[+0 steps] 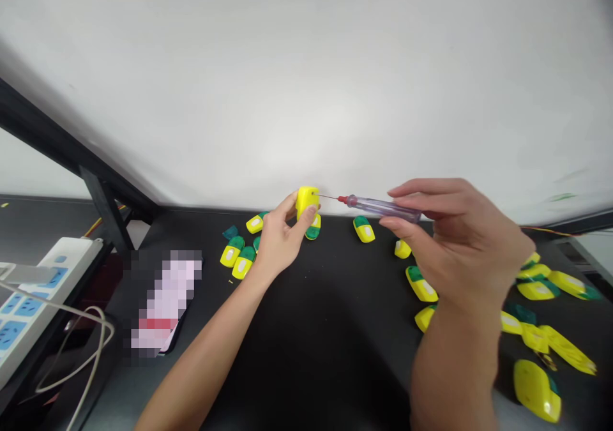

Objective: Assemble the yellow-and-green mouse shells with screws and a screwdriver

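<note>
My left hand is closed around a small yellow plastic case, held up above the far side of the table. A dark hole shows near the top of its face. Between the thumb and fingers of my right hand is a screwdriver with a clear purplish handle, a red collar and a thin shaft. It lies nearly level, its tip at the hole; whether it has entered, I cannot tell. Just below the held case rests a yellow-and-green case. Another such case lies below the screwdriver.
Several yellow-and-green cases lie left of my left hand. More cases and opened shells are scattered at the right. A blurred phone lies at the left, near a white power strip with cables. A white wall rises behind the black table.
</note>
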